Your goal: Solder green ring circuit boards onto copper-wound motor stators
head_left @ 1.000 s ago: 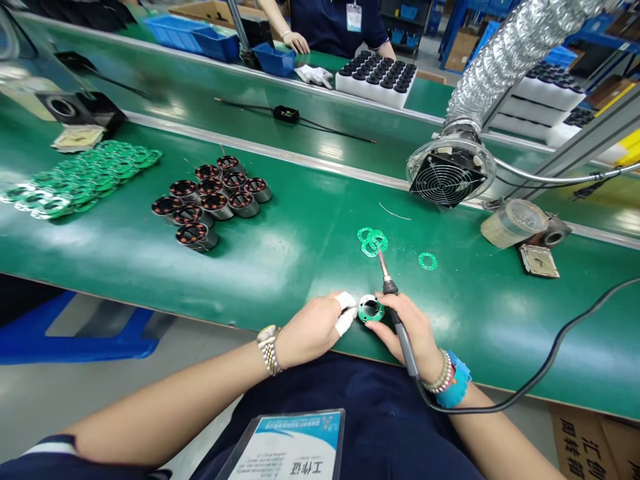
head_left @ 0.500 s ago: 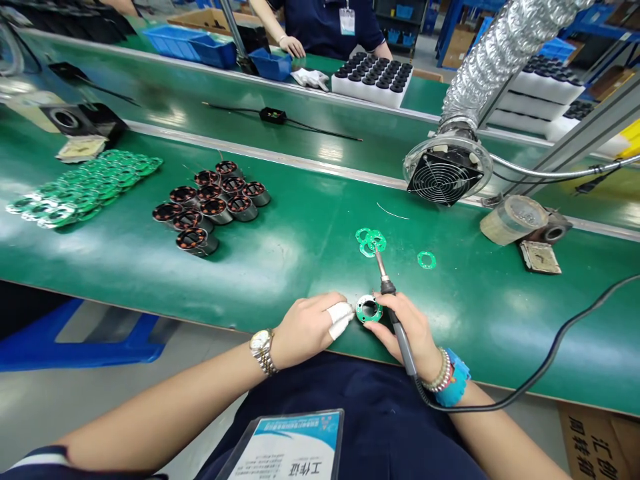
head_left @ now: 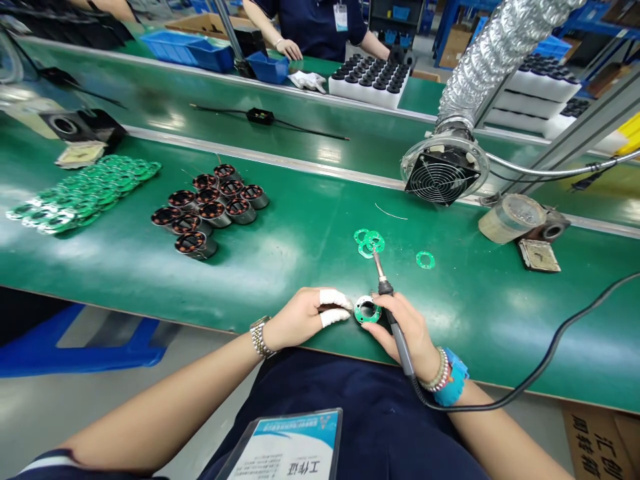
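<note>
While the right hand (head_left: 415,332) curls in from the right, its thumb and a finger pinch a green-faced ring (head_left: 365,319) at the near edge of the green table (head_left: 300,260), the thumb on the ring's near right side and the finger on its far right side. The same hand also holds a soldering iron (head_left: 401,348), whose handle slants across it; the metal end points away to the far side, over the ring's right edge. The left hand (head_left: 297,319) sits immediately left of the ring, its thumb and fingers reaching right towards the ring's left rim, with white finger covers (head_left: 334,297) on their ends. Those tips come close together, but I cannot tell whether they grip something small or touch the ring. Thus the ring lies between the two hands, its open face upward. Beyond it, overlapping loose green boards (head_left: 364,248) lie around the iron's tip in view; whether the tip touches them is unclear. A single green board (head_left: 425,266) lies to their right, while copper-wound cylinders (head_left: 214,212) stand grouped farther left, with a spread of green boards (head_left: 85,193) at the far left.
</note>
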A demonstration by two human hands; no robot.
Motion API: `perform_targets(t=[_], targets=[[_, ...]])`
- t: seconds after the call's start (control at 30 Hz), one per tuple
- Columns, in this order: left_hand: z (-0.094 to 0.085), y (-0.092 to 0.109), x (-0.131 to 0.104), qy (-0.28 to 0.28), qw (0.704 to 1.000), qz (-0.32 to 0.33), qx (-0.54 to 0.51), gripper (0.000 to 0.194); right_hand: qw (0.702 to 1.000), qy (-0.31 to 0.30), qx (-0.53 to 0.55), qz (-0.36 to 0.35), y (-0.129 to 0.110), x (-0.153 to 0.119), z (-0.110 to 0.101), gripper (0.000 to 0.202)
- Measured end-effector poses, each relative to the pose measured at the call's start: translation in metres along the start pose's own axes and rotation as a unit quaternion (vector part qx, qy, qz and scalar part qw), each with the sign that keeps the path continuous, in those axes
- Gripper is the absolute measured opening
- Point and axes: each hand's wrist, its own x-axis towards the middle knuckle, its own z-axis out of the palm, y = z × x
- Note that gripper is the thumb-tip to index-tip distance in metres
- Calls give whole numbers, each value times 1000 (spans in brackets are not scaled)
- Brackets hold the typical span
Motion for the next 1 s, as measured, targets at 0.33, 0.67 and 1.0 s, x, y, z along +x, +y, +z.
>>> perform_targets(t=[0.33,0.67,1.0], targets=[[19,13,11,60,998,-11,22,10,1000,4,4,-1,2,-2,1,32],[46,8,-24,146,919,185,316,24,1000,7,7,1,0,-3,3,31],[8,15,-12,93,965,102,223,23,995,-49,82,2,7,8,-6,34]])
